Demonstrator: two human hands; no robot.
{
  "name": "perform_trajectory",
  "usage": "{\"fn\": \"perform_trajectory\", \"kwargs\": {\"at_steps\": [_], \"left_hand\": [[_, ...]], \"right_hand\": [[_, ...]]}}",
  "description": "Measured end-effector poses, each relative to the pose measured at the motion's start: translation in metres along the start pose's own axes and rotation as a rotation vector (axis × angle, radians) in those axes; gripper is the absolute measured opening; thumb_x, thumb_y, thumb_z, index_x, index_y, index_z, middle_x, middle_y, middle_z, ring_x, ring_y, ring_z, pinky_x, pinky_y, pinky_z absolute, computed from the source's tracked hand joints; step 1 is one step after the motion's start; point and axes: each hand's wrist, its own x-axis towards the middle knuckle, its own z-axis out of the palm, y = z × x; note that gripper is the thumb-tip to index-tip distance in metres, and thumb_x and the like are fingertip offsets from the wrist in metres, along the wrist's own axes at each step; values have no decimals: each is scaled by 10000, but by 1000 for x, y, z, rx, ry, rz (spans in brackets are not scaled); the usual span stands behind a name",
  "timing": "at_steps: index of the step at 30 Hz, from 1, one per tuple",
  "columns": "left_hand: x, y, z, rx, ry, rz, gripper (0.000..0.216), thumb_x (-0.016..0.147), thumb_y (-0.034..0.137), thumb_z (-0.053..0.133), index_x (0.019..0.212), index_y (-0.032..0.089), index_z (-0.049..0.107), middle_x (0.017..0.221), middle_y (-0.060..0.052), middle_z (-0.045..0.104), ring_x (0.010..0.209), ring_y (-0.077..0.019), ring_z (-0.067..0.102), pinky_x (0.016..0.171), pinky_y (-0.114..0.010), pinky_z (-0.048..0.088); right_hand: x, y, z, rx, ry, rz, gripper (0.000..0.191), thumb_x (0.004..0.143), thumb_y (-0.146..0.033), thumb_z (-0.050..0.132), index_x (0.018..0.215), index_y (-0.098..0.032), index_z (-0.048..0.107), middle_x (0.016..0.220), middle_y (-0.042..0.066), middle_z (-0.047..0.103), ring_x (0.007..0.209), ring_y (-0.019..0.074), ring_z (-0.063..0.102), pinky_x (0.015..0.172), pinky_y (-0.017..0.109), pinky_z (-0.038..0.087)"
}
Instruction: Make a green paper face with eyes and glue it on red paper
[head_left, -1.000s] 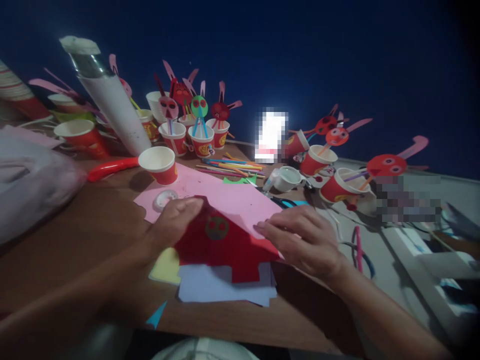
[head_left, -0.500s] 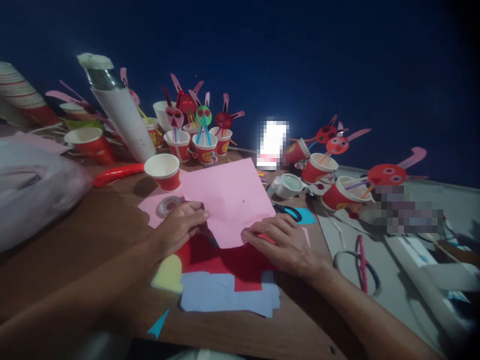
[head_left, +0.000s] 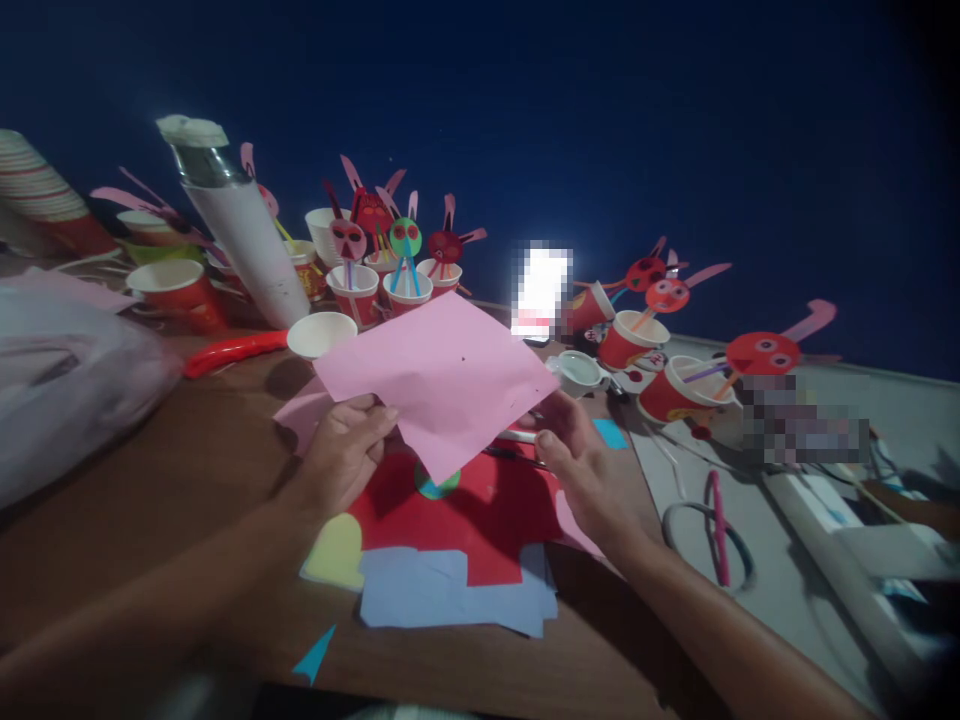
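Both of my hands hold a pink paper sheet (head_left: 439, 375) tilted up above the brown table (head_left: 172, 480). My left hand (head_left: 345, 455) pinches its lower left edge with closed fingers. My right hand (head_left: 581, 465) grips its lower right edge from below. Beneath the sheet lie a red paper (head_left: 487, 520), light blue paper (head_left: 442, 595) and a yellow cut-out (head_left: 334, 552). A small round green-rimmed piece (head_left: 437, 487) rests on the red paper.
Several red paper cups with paper animal faces on straws (head_left: 405, 270) stand at the back and right (head_left: 679, 375). A white tube (head_left: 240, 245), a red balloon (head_left: 229, 350), a grey bag (head_left: 71, 375), a white cup (head_left: 322, 335) and a lit phone (head_left: 541, 290) surround the papers.
The pink sheet has been lifted off the red paper and raised between both hands. The round piece on the red paper shows again.
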Motion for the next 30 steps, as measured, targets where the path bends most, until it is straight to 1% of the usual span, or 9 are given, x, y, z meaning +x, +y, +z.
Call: {"fn": "perform_trajectory", "kwargs": {"at_steps": [5,8,10,14,16,20,24,27,30], "left_hand": [[-4,-4,3,102,6,39,125,655,180,687,552,168,616,636,9,534,617,-81,483,571,-159,450],[-6,-5,4,131,-43,15,359,685,188,669,379,151,485,649,-2,513,603,-75,469,556,-176,458],[-7,-5,3,120,-113,-20,401,689,213,671,365,145,445,654,-7,521,583,-81,474,577,-227,494],[-5,2,-2,-15,-279,-26,168,621,267,715,651,168,582,869,-47,621,733,-176,582,626,-343,531],[-2,7,-5,-91,-354,-26,262,660,379,678,818,183,604,1002,-93,630,868,-249,601,653,-382,531],[4,11,-9,-100,-267,-55,404,767,522,534,940,166,610,893,-97,665,729,-221,620,578,-360,526],[6,3,-10,16,-183,-126,202,699,324,697,762,153,610,680,-35,661,580,-148,596,489,-248,484],[5,-1,-9,53,-161,-187,170,671,243,734,693,128,610,602,-33,646,516,-122,580,476,-223,464],[4,1,-9,-15,-211,-299,197,655,272,742,649,123,613,601,-39,633,492,-113,556,467,-233,455]], "right_hand": [[-1,8,16,150,-225,112,335,795,-406,609,1045,-186,574,926,55,658,843,174,612,787,329,481],[3,9,20,127,-210,176,226,807,-373,599,913,-176,628,831,29,659,757,152,589,717,294,466],[9,7,17,88,-159,154,182,825,-351,570,822,-176,618,741,-5,622,681,124,547,650,256,436],[29,-6,-4,-27,-98,65,164,854,-331,514,799,-187,567,672,-39,549,610,98,484,605,227,403],[38,-12,-17,-121,-93,12,156,864,-332,496,823,-193,554,664,-41,537,598,102,485,586,228,398],[53,-16,-38,-287,-257,-70,167,870,-331,483,875,-187,567,710,-17,562,636,124,520,585,247,413],[57,-14,-43,-363,-212,-66,179,871,-336,488,785,-187,539,623,-27,558,560,118,525,538,244,408],[53,-21,-40,-294,-184,-49,206,868,-345,512,734,-191,527,565,-46,527,499,96,498,495,224,383],[48,-33,-35,-114,-223,-102,259,873,-432,494,774,-203,566,650,-24,565,550,107,530,513,237,410]]}}
